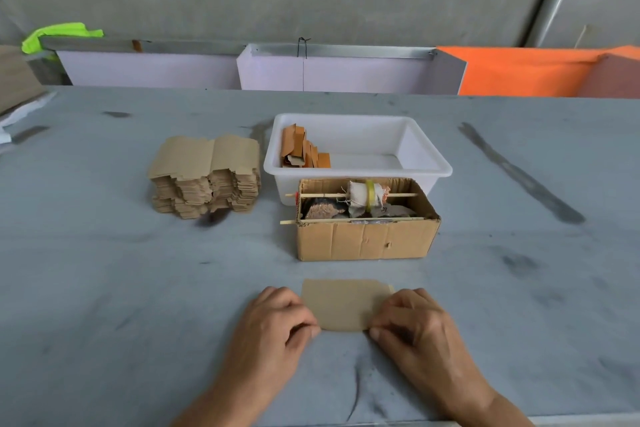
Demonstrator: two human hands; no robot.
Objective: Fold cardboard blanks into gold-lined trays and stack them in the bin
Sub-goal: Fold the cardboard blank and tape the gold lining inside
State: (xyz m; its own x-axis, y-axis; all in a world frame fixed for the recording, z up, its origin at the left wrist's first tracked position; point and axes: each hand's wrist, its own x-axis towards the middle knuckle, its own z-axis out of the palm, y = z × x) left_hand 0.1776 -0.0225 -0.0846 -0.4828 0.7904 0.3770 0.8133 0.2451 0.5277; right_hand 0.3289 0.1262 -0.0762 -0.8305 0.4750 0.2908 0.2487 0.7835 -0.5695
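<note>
Head view, downward over table (104, 270)

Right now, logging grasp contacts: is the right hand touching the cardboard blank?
Touching. The head view shows the right hand with its fingertips pinching the right edge of the cardboard blank, which lies flat on the table.

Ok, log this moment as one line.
step: folding | left hand: pinches blank | right hand: pinches blank | bin: few trays, left end | stack of blanks: left of bin
</note>
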